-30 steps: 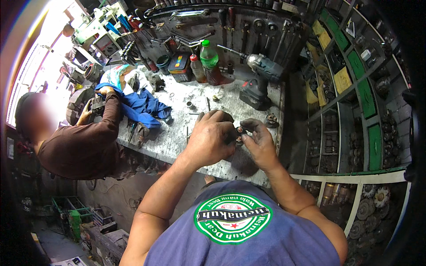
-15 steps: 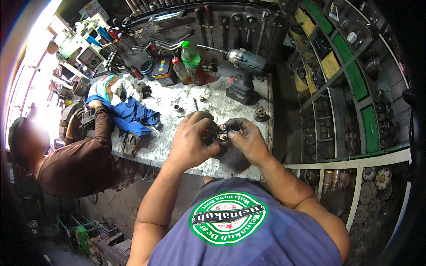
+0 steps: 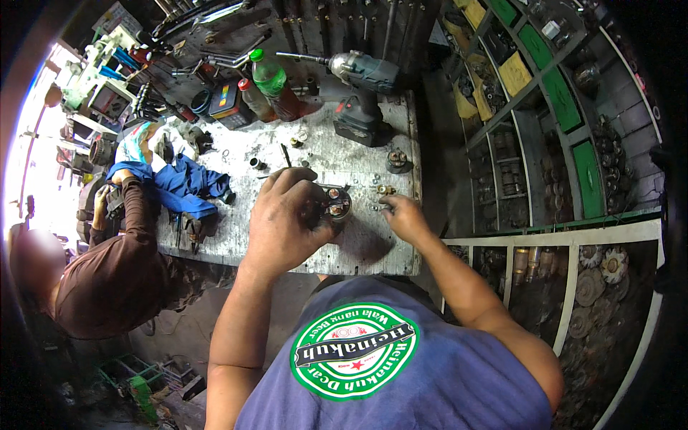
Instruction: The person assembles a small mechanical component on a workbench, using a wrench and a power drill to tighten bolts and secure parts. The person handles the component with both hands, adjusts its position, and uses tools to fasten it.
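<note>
My left hand (image 3: 290, 218) is wrapped round a dark cylindrical part (image 3: 342, 208) with two copper-coloured terminals on its upturned end. It looks like a starter solenoid; the fingers hide its left side. To the right, my right hand (image 3: 405, 218) reaches down to the bench top, thumb and fingertips drawn together. They are beside a few small metal nuts (image 3: 376, 208) and a brass-coloured fitting (image 3: 385, 190). Whether a small piece is between those fingertips is too small to make out. A similar dark round part with copper-coloured terminals (image 3: 398, 161) stands farther back on the bench.
A cordless impact wrench (image 3: 362, 100) stands at the back of the worn workbench (image 3: 315, 264). Left of it are a green-capped bottle (image 3: 271, 79), a red-capped bottle (image 3: 252, 99) and a dark box (image 3: 229, 107). A co-worker (image 3: 107, 265) works at left beside blue cloth (image 3: 188, 183). Parts shelves (image 3: 552, 236) line the right.
My right hand has left the cylindrical part and moved right to the small pieces on the bench. My left hand keeps the part. The whole view has shifted slightly.
</note>
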`<state>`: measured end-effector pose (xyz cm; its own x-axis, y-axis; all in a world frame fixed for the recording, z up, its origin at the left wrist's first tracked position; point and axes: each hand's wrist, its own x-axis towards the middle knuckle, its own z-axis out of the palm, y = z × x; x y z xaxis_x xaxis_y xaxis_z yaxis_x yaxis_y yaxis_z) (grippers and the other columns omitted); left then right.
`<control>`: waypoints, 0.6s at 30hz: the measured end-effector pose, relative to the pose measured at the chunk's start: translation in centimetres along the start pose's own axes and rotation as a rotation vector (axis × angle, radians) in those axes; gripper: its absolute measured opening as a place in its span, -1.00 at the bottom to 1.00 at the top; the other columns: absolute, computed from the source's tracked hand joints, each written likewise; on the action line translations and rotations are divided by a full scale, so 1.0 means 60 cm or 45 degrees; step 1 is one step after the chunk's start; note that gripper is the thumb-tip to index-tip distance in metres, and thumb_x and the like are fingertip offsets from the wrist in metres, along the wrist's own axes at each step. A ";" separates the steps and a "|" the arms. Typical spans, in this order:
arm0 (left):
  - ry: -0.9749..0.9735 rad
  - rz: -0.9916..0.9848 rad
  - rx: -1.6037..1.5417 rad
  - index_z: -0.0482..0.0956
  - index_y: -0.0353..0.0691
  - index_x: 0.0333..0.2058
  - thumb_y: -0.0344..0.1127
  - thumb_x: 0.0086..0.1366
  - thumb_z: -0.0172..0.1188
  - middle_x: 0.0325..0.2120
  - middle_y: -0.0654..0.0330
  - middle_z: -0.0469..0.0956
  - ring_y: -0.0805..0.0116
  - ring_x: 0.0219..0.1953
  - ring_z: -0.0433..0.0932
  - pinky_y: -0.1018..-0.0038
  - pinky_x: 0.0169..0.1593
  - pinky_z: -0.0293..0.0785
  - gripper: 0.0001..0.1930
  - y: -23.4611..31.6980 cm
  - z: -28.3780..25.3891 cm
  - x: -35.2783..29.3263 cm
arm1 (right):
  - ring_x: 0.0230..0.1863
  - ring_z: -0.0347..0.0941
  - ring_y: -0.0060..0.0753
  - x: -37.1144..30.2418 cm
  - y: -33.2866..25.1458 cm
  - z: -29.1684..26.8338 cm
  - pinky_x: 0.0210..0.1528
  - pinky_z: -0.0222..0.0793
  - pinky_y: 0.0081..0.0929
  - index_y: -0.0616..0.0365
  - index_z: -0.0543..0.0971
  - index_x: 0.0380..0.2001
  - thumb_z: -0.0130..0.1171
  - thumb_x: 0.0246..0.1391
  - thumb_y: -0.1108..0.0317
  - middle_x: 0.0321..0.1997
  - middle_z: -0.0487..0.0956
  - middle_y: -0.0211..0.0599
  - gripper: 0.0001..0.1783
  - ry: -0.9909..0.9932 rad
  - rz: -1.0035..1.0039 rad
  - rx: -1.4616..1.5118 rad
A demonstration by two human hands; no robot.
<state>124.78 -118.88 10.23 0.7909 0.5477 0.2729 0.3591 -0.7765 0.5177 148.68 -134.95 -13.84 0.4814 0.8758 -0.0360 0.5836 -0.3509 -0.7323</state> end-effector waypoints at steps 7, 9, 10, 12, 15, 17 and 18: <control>-0.034 -0.031 0.014 0.74 -0.17 -0.16 -0.28 -0.07 0.54 0.14 0.06 0.67 -0.12 0.18 0.61 0.06 0.26 0.56 -0.59 0.004 -0.002 0.000 | -0.01 0.64 0.28 -0.007 0.026 0.066 0.05 0.61 0.03 0.21 0.73 0.13 0.51 0.16 0.48 0.00 0.62 0.08 -0.56 0.089 -0.263 -0.130; -0.040 -0.022 0.027 0.75 -0.16 -0.15 -0.27 -0.06 0.53 0.15 0.05 0.67 -0.13 0.19 0.60 0.05 0.28 0.55 -0.58 0.004 -0.006 0.000 | -0.03 0.64 0.29 -0.001 0.034 0.067 0.03 0.60 0.05 0.21 0.73 0.10 0.50 0.17 0.48 -0.03 0.61 0.09 -0.59 0.037 -0.309 -0.135; -0.043 -0.004 0.033 0.73 -0.18 -0.15 -0.26 -0.06 0.54 0.17 0.04 0.66 -0.14 0.19 0.60 0.03 0.29 0.54 -0.57 0.004 -0.007 0.000 | -0.04 0.64 0.29 0.003 0.037 0.065 0.02 0.60 0.06 0.21 0.73 0.07 0.50 0.17 0.47 -0.04 0.61 0.09 -0.62 0.019 -0.340 -0.134; -0.044 0.015 0.027 0.72 -0.20 -0.13 -0.25 -0.06 0.54 0.18 0.03 0.65 -0.15 0.20 0.59 0.02 0.30 0.52 -0.54 0.003 -0.010 0.000 | -0.05 0.64 0.30 0.013 0.038 0.063 0.00 0.60 0.08 0.22 0.72 0.00 0.49 0.18 0.47 -0.07 0.61 0.08 -0.68 -0.011 -0.363 -0.165; -0.044 0.052 0.015 0.69 -0.18 0.00 -0.23 -0.08 0.56 0.20 0.02 0.65 -0.17 0.23 0.59 0.02 0.34 0.50 -0.42 0.001 -0.013 0.000 | -0.01 0.65 0.31 0.021 0.029 0.058 0.03 0.61 0.09 0.24 0.68 -0.10 0.49 0.18 0.46 -0.08 0.63 0.09 -0.75 -0.031 -0.294 -0.256; -0.026 0.046 0.010 0.67 -0.19 0.06 -0.24 -0.10 0.58 0.20 0.01 0.64 -0.16 0.25 0.59 0.02 0.37 0.48 -0.35 0.000 -0.012 -0.001 | 0.02 0.66 0.30 0.020 0.019 0.051 0.05 0.61 0.10 0.24 0.68 -0.08 0.49 0.19 0.44 -0.06 0.65 0.11 -0.73 -0.055 -0.256 -0.263; -0.012 0.054 0.011 0.65 -0.20 0.09 -0.24 -0.10 0.58 0.20 0.00 0.64 -0.16 0.26 0.59 0.03 0.38 0.48 -0.31 0.000 -0.010 -0.001 | 0.04 0.66 0.30 0.018 0.015 0.045 0.06 0.61 0.10 0.24 0.68 -0.07 0.49 0.19 0.43 -0.05 0.66 0.11 -0.72 -0.077 -0.230 -0.274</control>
<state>124.42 -118.75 10.68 0.8099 0.5116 0.2869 0.3297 -0.8016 0.4988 147.97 -133.42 -16.38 0.3210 0.9464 0.0368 0.7846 -0.2440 -0.5699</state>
